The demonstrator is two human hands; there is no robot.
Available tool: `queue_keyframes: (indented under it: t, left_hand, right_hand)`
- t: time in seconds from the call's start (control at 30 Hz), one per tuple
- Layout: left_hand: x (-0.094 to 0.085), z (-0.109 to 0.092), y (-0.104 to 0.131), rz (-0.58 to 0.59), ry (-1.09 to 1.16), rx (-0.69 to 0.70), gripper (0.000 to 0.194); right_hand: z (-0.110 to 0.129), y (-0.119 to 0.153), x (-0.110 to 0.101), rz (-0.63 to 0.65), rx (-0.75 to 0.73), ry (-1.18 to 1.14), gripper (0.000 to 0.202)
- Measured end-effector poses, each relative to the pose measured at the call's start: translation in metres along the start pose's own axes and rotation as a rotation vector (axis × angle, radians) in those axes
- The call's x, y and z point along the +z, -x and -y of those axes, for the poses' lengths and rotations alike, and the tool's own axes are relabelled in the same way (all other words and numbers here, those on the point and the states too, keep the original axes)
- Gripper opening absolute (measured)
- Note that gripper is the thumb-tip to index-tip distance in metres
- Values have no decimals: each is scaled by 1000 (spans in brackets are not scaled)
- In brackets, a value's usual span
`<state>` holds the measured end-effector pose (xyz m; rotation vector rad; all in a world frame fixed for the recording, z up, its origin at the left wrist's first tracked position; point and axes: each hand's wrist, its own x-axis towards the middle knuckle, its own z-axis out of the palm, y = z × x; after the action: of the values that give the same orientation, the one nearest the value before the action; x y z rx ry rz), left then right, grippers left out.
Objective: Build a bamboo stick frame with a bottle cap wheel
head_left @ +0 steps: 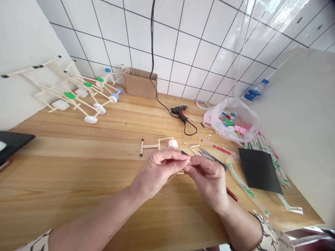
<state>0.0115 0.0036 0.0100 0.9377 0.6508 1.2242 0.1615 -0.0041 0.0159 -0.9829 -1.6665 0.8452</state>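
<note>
My left hand [157,172] and my right hand [210,183] meet at the fingertips above the table. Both are closed in a pinch; a tiny pale bit shows at the left fingertips, too small to name. Just beyond my left hand lies a small frame of pale wooden sticks [150,146] with black-capped ends. A white bottle cap [173,143] sits at its right end. Scissors [213,158] lie beyond my right hand, and a dark red handle [231,194] pokes out beside its wrist.
A black glue gun [180,112] with its cord lies near the wall. At the back left stand several stick frames with cap wheels [90,119] and a cardboard box [140,83]. Toward the right are a plastic bag of caps [251,122], black sheet [259,170] and wrapped chopsticks [281,174].
</note>
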Motion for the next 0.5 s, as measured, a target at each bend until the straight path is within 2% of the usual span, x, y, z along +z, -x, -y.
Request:
queue_keyframes:
  t: [0.17,0.5]
  left_hand:
    - [2,-1,-2,28,194,-85,12]
    - [-2,-2,-1,90,187,-137,17]
  right_hand:
    - [-2,0,0,29,8,-36,11]
    - [0,-3,-2,113,128,-263,4]
